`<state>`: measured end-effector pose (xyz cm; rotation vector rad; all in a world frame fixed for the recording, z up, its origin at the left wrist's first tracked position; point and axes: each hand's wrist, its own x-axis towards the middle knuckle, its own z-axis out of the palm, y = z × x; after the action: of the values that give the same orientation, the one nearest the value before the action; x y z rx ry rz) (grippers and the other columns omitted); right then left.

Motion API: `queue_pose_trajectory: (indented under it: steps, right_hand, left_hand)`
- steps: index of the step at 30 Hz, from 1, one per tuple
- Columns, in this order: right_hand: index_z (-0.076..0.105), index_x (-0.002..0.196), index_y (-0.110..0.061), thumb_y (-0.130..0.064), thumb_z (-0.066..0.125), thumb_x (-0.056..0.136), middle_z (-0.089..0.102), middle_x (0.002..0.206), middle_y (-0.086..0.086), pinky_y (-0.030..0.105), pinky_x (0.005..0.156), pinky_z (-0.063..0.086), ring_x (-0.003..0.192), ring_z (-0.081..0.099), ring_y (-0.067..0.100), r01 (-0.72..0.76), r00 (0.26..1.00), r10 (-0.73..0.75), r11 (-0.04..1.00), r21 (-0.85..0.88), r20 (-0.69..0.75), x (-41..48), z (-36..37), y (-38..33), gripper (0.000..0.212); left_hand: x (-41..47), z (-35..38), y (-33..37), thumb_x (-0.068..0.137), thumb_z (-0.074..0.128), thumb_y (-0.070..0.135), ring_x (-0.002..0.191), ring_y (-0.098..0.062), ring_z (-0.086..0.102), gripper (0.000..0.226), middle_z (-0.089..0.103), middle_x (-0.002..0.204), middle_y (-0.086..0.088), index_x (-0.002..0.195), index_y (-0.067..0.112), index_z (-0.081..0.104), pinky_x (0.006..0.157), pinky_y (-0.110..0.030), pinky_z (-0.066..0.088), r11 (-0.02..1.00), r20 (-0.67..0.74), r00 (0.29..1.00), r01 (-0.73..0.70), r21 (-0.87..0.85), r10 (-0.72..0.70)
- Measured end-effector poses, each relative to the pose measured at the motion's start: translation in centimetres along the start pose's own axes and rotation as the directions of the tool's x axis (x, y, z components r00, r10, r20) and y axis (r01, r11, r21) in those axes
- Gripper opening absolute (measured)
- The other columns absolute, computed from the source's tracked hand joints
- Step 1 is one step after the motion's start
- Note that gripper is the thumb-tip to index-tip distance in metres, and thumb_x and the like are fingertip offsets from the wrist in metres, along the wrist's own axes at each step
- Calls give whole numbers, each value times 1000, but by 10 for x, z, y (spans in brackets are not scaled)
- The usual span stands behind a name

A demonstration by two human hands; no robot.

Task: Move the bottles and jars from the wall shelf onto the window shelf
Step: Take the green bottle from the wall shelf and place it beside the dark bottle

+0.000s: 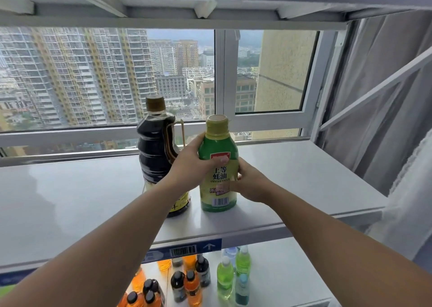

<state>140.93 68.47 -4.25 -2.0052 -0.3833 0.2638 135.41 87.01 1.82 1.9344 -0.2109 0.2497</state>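
Left hand (189,166) and right hand (251,182) clasp the oyster sauce bottle (218,166) at mid-body, upright near the window shelf's (304,178) front edge, just beside the soy sauce bottle (155,147). Seemingly stiff plastic, full and fairly heavy. The glossy label may slip, so grip the body.

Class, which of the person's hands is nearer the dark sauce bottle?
Left. The left hand grips the green bottle right beside the dark sauce bottle; the right hand holds the green bottle's far side.
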Motion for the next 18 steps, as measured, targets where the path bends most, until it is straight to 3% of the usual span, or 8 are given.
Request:
queue_pose_trajectory:
  steps: [6, 11, 14, 16, 18]
  right_hand:
    - [51, 137, -41, -44, 90, 71, 70, 125, -18, 47, 102, 56, 122, 63, 16, -19, 1000, 19, 1000, 1, -6, -1, 3, 3, 77]
    - [56, 134, -30, -36, 87, 82, 70, 121, -12, 34, 91, 56, 115, 65, 17, -59, 998, 58, 997, -56, -16, -8, 6, -3, 61]
    - [52, 140, -26, -56, 88, 72, 66, 130, -11, 38, 95, 56, 125, 63, 24, -104, 994, 102, 992, -78, -30, -17, 6, -1, 82]
    - [38, 153, -19, -56, 83, 80, 55, 146, -1, 35, 93, 51, 134, 55, 28, -137, 990, 129, 980, -145, -65, -32, 2, -3, 94]
    - [35, 156, -16, -58, 78, 84, 48, 156, 5, 37, 98, 49, 138, 52, 27, -134, 990, 117, 962, -236, -84, -49, -3, 1, 94]
  left_hand:
    - [-1, 0, 1, 83, 85, 33, 101, -9, 72, 67, 72, 115, 16, 141, 38, 53, 84, -28, 60, 1000, -1, 1000, 16, 6, -16]
    - [-7, 0, 9, 84, 84, 34, 93, 1, 71, 68, 71, 110, 20, 143, 38, 50, 69, -14, 56, 999, -12, 999, 42, 22, -42]
    - [-16, 1, 15, 87, 81, 40, 96, 3, 67, 67, 65, 110, 26, 145, 37, 47, 74, -19, 54, 995, -28, 998, 61, 80, -59]
    - [-26, 2, 16, 89, 79, 39, 101, 0, 65, 68, 61, 109, 28, 147, 32, 45, 78, -21, 52, 990, -47, 996, 77, 116, -72]
    - [-37, 4, 18, 90, 78, 39, 114, -9, 60, 72, 59, 121, 21, 151, 24, 42, 89, -29, 52, 985, -70, 993, 105, 137, -96]
